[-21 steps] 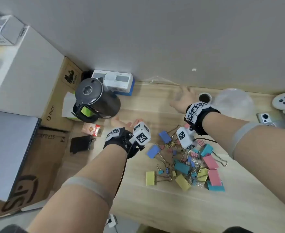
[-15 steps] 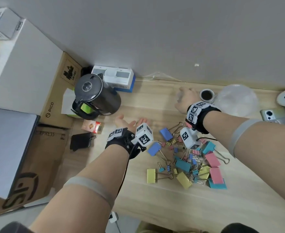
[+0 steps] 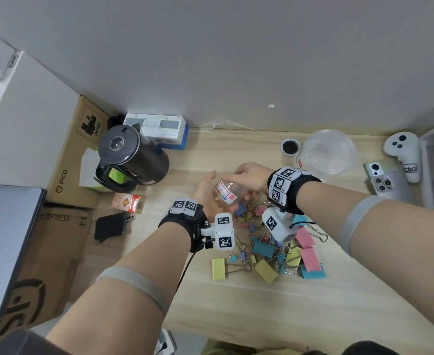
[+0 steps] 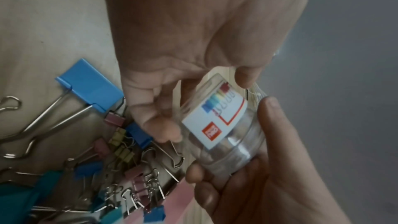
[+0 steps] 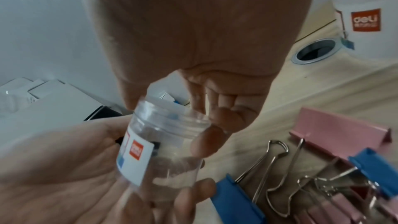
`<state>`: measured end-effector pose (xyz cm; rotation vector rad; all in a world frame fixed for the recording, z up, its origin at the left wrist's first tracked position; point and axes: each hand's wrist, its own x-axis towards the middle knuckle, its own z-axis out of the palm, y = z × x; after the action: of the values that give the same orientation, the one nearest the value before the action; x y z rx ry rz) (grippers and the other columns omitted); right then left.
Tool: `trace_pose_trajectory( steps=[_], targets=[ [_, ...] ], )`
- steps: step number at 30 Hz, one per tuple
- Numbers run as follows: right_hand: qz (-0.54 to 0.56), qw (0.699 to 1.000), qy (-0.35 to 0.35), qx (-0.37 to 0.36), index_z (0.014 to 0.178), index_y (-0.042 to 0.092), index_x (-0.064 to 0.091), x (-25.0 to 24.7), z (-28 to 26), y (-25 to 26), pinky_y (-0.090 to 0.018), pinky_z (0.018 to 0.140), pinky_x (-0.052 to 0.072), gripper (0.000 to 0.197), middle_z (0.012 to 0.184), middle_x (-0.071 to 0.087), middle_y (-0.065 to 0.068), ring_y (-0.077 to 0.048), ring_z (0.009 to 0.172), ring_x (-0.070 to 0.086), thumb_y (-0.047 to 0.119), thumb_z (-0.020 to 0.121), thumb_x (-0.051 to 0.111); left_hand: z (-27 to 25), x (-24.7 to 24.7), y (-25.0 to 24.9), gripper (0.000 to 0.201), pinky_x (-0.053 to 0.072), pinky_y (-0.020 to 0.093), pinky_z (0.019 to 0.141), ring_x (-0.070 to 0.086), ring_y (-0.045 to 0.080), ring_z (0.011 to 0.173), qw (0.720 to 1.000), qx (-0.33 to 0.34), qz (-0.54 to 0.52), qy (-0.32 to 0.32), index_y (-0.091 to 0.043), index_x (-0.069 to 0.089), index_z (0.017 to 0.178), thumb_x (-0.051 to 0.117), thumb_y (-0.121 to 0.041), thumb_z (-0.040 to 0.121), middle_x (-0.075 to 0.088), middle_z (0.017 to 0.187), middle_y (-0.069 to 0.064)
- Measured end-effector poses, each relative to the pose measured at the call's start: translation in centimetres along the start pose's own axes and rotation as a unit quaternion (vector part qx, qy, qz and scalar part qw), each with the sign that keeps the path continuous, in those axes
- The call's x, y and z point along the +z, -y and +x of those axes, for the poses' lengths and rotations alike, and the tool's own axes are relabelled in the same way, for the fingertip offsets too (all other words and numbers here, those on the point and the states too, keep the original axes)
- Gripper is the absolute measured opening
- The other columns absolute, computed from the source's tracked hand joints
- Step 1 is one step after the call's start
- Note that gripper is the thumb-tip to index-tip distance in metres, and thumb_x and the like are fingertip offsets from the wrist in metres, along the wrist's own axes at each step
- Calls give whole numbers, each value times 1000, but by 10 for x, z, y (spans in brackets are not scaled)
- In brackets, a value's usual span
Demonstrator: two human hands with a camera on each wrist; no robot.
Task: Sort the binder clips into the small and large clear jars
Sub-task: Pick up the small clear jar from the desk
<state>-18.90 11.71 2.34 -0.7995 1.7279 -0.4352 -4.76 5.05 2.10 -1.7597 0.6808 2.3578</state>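
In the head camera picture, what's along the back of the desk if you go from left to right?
Kettle → white box → desk hole → big clear jar → phones → white controller.

Both hands now grip small jar (image 3: pixel 227 192) (lifted over clips (image 3: pixel 275 249)).

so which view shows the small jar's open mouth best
The right wrist view: the small jar shows its threaded open rim. The left wrist view shows mostly its label and base; the head view has it largely hidden between both hands.
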Motion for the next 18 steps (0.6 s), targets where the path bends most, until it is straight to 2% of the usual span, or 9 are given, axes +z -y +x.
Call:
trace_pose_trajectory(
  steps=[2, 6, 9, 10, 12, 14, 16, 18],
  targets=[
    [13, 1000, 11, -7, 102, 16, 66, 2, -2, -5, -28, 51, 44, 77, 86, 76, -16, -23, 62, 66, 83, 65, 55, 0, 4, 5, 70, 44, 28, 53, 55, 26, 60, 998, 11, 55, 16, -4, 66, 109, 29, -63, 102, 65, 80, 15],
    [25, 999, 15, -17, 105, 18, 66, 0, -12, -11, -20, 46, 44, 53, 71, 70, -2, -16, 58, 65, 66, 83, 61, 2, 6, 14, 76, 32, 36, 59, 50, 24, 55, 996, 13, 79, 27, -3, 62, 112, 25, -68, 100, 61, 79, 15],
    [36, 999, 18, -28, 111, 17, 66, 1, -17, -16, -22, 50, 46, 51, 73, 70, 2, -13, 57, 64, 61, 85, 63, -2, 10, 16, 74, 34, 32, 58, 50, 23, 53, 996, 6, 87, 4, -5, 62, 111, 26, -68, 100, 62, 81, 15],
    [40, 999, 19, -32, 115, 16, 65, 3, -18, -18, -23, 54, 47, 53, 79, 70, 3, -14, 63, 64, 60, 85, 64, -4, 10, 17, 73, 39, 29, 54, 52, 24, 53, 996, 9, 92, -1, -5, 62, 114, 25, -67, 101, 63, 85, 17],
    [21, 998, 21, -52, 132, 18, 55, 8, -20, -18, -24, 68, 49, 64, 101, 65, 5, -15, 84, 65, 55, 82, 70, -8, 8, 19, 69, 44, 25, 46, 55, 27, 58, 995, 21, 95, -4, -6, 62, 114, 22, -61, 104, 63, 90, 19],
    [-21, 996, 27, -79, 135, 23, 49, 11, -24, -16, -25, 79, 51, 65, 108, 59, 7, -16, 95, 63, 48, 80, 75, -13, 4, 23, 62, 45, 25, 45, 59, 28, 57, 996, 22, 83, 8, -7, 63, 109, 24, -55, 107, 65, 87, 19],
    [-35, 994, 33, -103, 128, 27, 50, 13, -29, -16, -30, 82, 53, 59, 111, 57, 3, -18, 93, 62, 36, 78, 80, -18, -1, 27, 51, 44, 23, 42, 58, 27, 50, 997, 24, 75, 15, -6, 63, 105, 31, -45, 107, 64, 76, 17],
    [-21, 992, 35, -119, 125, 28, 48, 13, -32, -18, -34, 76, 53, 60, 118, 53, -3, -21, 86, 60, 23, 75, 82, -21, -8, 31, 43, 43, 21, 40, 56, 28, 52, 997, 26, 74, 21, -4, 62, 105, 36, -38, 105, 63, 72, 16]
  ],
)
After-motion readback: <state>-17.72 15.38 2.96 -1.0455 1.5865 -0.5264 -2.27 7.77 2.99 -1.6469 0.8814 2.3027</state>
